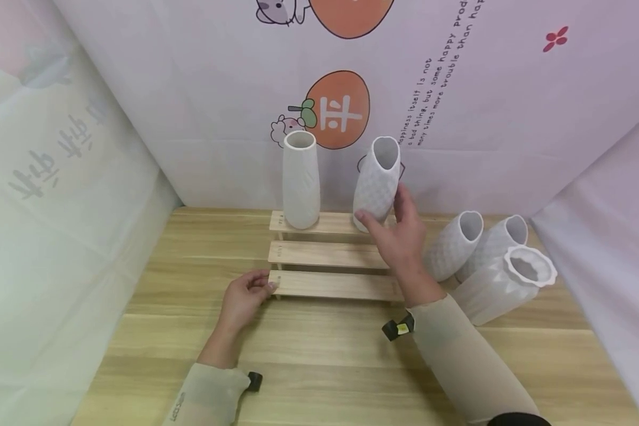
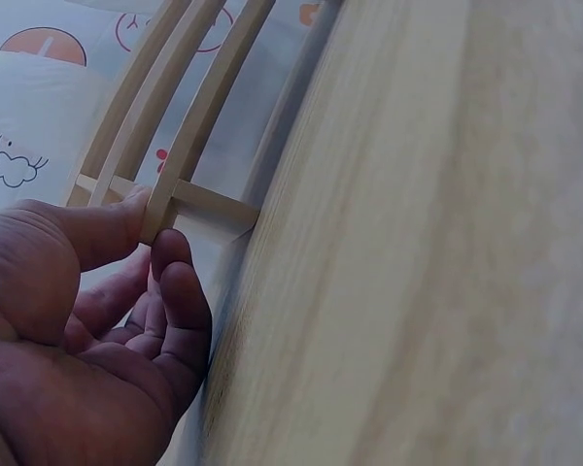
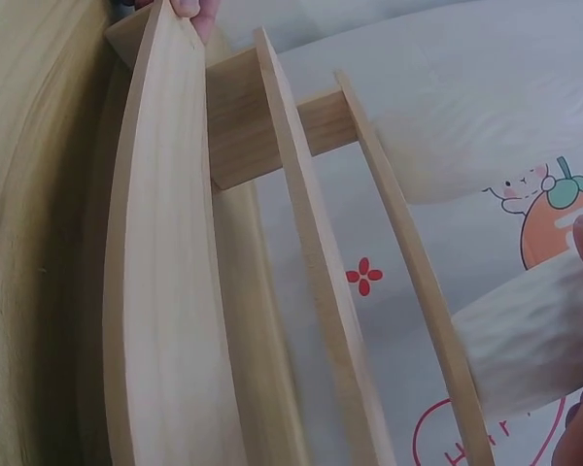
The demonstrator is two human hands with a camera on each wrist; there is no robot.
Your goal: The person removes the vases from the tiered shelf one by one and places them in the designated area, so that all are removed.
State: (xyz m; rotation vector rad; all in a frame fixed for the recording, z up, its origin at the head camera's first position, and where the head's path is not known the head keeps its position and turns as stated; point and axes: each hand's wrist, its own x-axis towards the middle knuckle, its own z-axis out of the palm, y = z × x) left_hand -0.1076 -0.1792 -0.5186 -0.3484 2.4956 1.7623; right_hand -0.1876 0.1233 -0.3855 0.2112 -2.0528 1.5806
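Head view: R hand (image 1: 403,236), fingers wrapped round textured vase (image 1: 378,186): white, raised diamond pattern, wavy slanted mouth, leaning slightly R. Positioned at rear tier of wooden rack (image 1: 335,285), R half; contact w/ tier can't be confirmed. Round-mouthed vase (image 1: 301,183) upright, same tier, L half. 3 other vases (image 1: 452,248) on desk (image 1: 325,361), R of rack. L hand (image 1: 245,299) at front tier's L end.

L wrist view: L fingers + thumb pinch slat end.

R wrist view: textured vase partly visible by rear slat; R fingers cut off at edge.

In the head view, our left grip (image 1: 241,302) pinches left of centre, fingers curled, while our right grip (image 1: 402,236) clasps higher, right of centre.
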